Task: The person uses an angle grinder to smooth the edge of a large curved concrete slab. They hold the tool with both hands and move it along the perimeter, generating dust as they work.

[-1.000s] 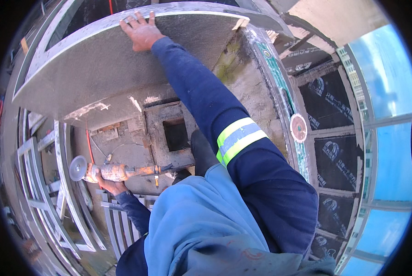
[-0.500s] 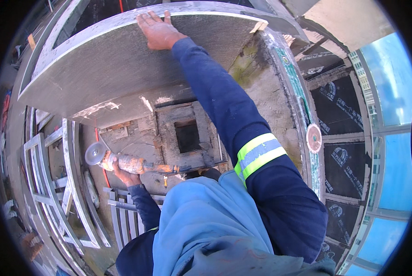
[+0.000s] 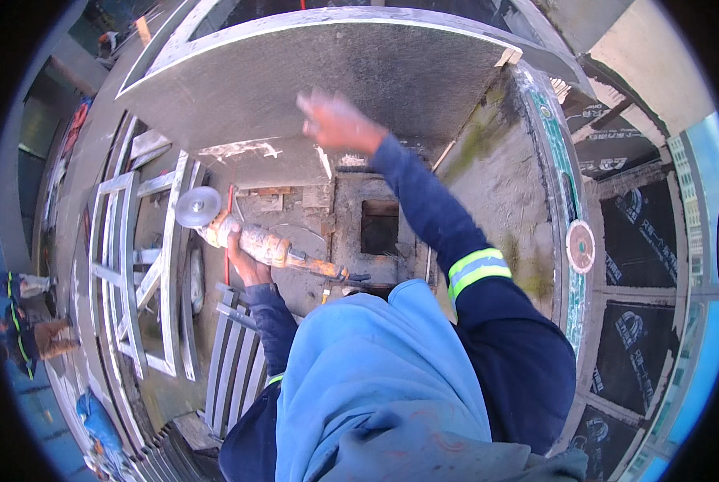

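Note:
An orange angle grinder with a pale round disc is in my left hand, whose fingers wrap round its body. The disc end points to the left, and the handle end lies toward my body. My right hand hangs in the air before a large grey slab panel, blurred by motion, with its fingers apart and nothing in them. The slab leans across the far side, with a white edge along its top. Whether my right hand still touches it I cannot tell.
Below the slab a square opening sits in the rough concrete floor. Metal frames stand at the left, grey bars nearer me. A second round disc lies on the green-and-white ledge at right. Other people are far left.
My right hand has come off the slab's top edge and moved down toward me. My left hand still holds the grinder. The whole view has shifted, so things appear further right.

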Demonstrator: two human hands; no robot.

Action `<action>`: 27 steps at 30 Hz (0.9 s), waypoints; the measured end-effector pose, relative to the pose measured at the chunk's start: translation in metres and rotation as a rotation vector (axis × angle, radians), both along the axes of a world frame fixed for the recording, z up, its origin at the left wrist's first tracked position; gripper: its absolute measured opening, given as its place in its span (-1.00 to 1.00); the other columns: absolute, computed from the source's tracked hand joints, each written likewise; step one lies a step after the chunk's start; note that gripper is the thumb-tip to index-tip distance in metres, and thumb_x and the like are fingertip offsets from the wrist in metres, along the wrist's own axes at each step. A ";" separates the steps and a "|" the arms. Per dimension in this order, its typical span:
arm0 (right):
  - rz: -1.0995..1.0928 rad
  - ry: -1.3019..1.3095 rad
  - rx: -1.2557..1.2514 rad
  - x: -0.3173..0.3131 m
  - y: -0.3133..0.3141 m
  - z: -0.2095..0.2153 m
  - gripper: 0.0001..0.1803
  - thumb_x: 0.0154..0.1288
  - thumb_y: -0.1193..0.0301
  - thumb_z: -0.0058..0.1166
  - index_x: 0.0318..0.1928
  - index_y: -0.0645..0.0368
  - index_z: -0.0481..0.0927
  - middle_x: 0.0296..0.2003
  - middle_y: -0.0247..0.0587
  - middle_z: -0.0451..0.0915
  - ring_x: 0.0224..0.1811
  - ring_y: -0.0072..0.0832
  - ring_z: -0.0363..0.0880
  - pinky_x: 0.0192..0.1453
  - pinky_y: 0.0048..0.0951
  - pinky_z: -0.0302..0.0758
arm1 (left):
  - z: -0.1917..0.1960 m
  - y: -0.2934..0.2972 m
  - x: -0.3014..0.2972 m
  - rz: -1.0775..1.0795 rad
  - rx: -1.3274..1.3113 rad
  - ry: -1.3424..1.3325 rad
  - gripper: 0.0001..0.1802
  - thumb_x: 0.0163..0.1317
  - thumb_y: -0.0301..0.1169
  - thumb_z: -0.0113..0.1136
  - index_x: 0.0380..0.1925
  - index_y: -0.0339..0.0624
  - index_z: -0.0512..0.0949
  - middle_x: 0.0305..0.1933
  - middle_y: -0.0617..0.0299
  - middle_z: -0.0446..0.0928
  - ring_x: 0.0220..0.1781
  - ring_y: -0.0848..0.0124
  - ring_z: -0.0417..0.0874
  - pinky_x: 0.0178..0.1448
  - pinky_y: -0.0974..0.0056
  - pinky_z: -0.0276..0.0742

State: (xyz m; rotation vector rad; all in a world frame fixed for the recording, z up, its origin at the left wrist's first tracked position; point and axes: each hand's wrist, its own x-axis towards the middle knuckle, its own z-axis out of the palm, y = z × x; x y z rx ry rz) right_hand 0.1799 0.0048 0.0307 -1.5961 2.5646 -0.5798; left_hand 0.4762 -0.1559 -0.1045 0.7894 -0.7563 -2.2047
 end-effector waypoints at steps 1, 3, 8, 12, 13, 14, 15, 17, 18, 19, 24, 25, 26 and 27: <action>0.189 -0.249 -0.095 0.019 0.008 -0.032 -0.17 0.54 0.05 0.04 0.53 0.43 0.18 0.47 0.30 0.31 0.55 0.01 0.30 0.62 -0.07 0.21 | 0.013 0.004 0.001 0.004 -0.029 -0.004 -0.58 0.19 -0.16 0.40 -0.10 -0.14 0.49 -0.33 0.08 0.63 -0.38 0.19 0.72 -0.27 0.08 0.74; 0.432 -0.615 0.108 0.082 0.030 -0.034 0.02 0.44 -0.16 0.12 0.53 0.44 0.16 0.41 0.32 0.40 0.48 0.02 0.41 0.56 -0.15 0.31 | 0.031 0.020 0.014 0.052 -0.040 -0.022 -0.59 0.21 -0.16 0.38 -0.11 -0.16 0.49 -0.34 0.06 0.63 -0.40 0.19 0.72 -0.30 0.10 0.73; 0.437 -0.707 0.021 0.181 0.071 -0.077 0.09 0.36 -0.17 0.21 0.52 0.47 0.14 0.30 0.43 0.48 0.34 0.08 0.54 0.40 -0.17 0.46 | 0.057 0.048 0.028 0.075 -0.123 0.040 -0.59 0.26 -0.18 0.35 -0.04 -0.17 0.48 -0.25 0.06 0.62 -0.27 0.19 0.72 -0.18 0.08 0.71; 0.331 -0.675 -0.088 0.208 0.112 -0.081 0.07 0.29 -0.04 0.31 0.52 0.45 0.12 0.17 0.50 0.54 0.23 0.22 0.57 0.30 -0.03 0.50 | 0.065 0.064 0.016 0.082 -0.164 0.091 -0.56 0.25 -0.17 0.37 -0.02 -0.18 0.48 -0.22 0.05 0.62 -0.26 0.19 0.72 -0.16 0.10 0.71; 0.257 -0.640 -0.073 0.210 0.118 -0.087 0.06 0.29 -0.02 0.32 0.52 0.44 0.12 0.15 0.50 0.55 0.20 0.23 0.59 0.27 -0.02 0.51 | 0.070 0.068 0.008 0.071 -0.156 0.107 -0.56 0.25 -0.17 0.37 -0.03 -0.18 0.48 -0.22 0.05 0.62 -0.27 0.19 0.72 -0.16 0.10 0.71; 0.181 -0.605 -0.059 0.211 0.123 -0.093 0.06 0.29 -0.01 0.33 0.52 0.42 0.12 0.14 0.50 0.55 0.17 0.24 0.60 0.25 0.00 0.52 | 0.068 0.065 0.002 0.008 -0.129 0.120 -0.56 0.24 -0.17 0.37 -0.03 -0.20 0.48 -0.22 0.05 0.63 -0.26 0.19 0.72 -0.15 0.10 0.71; 0.108 -0.569 -0.039 0.212 0.127 -0.091 0.05 0.28 0.01 0.33 0.52 0.41 0.12 0.12 0.50 0.56 0.14 0.25 0.61 0.23 0.01 0.53 | 0.065 0.066 -0.006 -0.018 -0.119 0.134 -0.56 0.25 -0.18 0.37 -0.03 -0.20 0.49 -0.23 0.05 0.62 -0.26 0.19 0.72 -0.16 0.10 0.71; 0.030 -0.534 -0.037 0.212 0.131 -0.087 0.06 0.27 0.03 0.35 0.53 0.39 0.10 0.09 0.51 0.58 0.09 0.27 0.63 0.19 0.03 0.54 | 0.061 0.065 -0.026 -0.075 -0.104 0.161 -0.57 0.25 -0.19 0.36 -0.02 -0.21 0.49 -0.23 0.05 0.62 -0.25 0.19 0.72 -0.16 0.10 0.72; -0.013 -0.511 -0.034 0.210 0.131 -0.081 0.06 0.27 0.04 0.35 0.53 0.39 0.09 0.07 0.52 0.58 0.07 0.28 0.64 0.17 0.04 0.55 | 0.061 0.068 -0.037 -0.076 -0.135 0.161 -0.58 0.25 -0.21 0.35 -0.01 -0.20 0.49 -0.23 0.07 0.62 -0.24 0.19 0.72 -0.16 0.11 0.72; -0.059 -0.545 -0.017 0.210 0.131 -0.073 0.07 0.26 0.05 0.35 0.54 0.38 0.07 0.05 0.52 0.59 0.06 0.27 0.65 0.16 0.04 0.55 | 0.059 0.068 -0.046 -0.106 -0.120 0.165 -0.60 0.24 -0.26 0.34 -0.03 -0.22 0.50 -0.25 0.06 0.62 -0.27 0.19 0.72 -0.18 0.11 0.74; -0.273 -0.615 -0.133 0.205 0.129 -0.075 0.01 0.28 0.06 0.25 0.54 0.33 0.07 -0.08 0.43 0.67 0.01 0.28 0.66 0.05 0.09 0.58 | 0.062 0.078 -0.087 -0.250 -0.056 0.194 -0.62 0.21 -0.39 0.35 -0.03 -0.30 0.50 -0.30 0.08 0.60 -0.34 0.23 0.72 -0.20 0.13 0.75; -0.322 -0.587 -0.114 0.205 0.130 -0.079 0.01 0.27 0.06 0.25 0.54 0.33 0.08 -0.09 0.43 0.67 -0.01 0.29 0.66 0.05 0.09 0.58 | 0.068 0.085 -0.091 -0.270 -0.029 0.186 -0.62 0.21 -0.40 0.36 -0.02 -0.29 0.50 -0.28 0.09 0.60 -0.34 0.25 0.71 -0.20 0.13 0.75; -0.370 -0.559 -0.094 0.206 0.129 -0.082 0.00 0.27 0.07 0.26 0.53 0.33 0.08 -0.10 0.44 0.67 -0.02 0.30 0.66 0.05 0.09 0.57 | 0.061 0.090 -0.095 -0.295 -0.012 0.186 -0.62 0.21 -0.40 0.37 -0.02 -0.29 0.50 -0.27 0.11 0.60 -0.33 0.26 0.71 -0.20 0.14 0.75; -0.408 -0.522 -0.072 0.204 0.127 -0.081 0.00 0.27 0.07 0.26 0.52 0.34 0.09 -0.11 0.44 0.67 -0.03 0.31 0.66 0.05 0.10 0.57 | 0.051 0.093 -0.100 -0.312 0.003 0.194 -0.61 0.21 -0.40 0.37 -0.01 -0.28 0.50 -0.26 0.12 0.60 -0.32 0.27 0.71 -0.20 0.14 0.74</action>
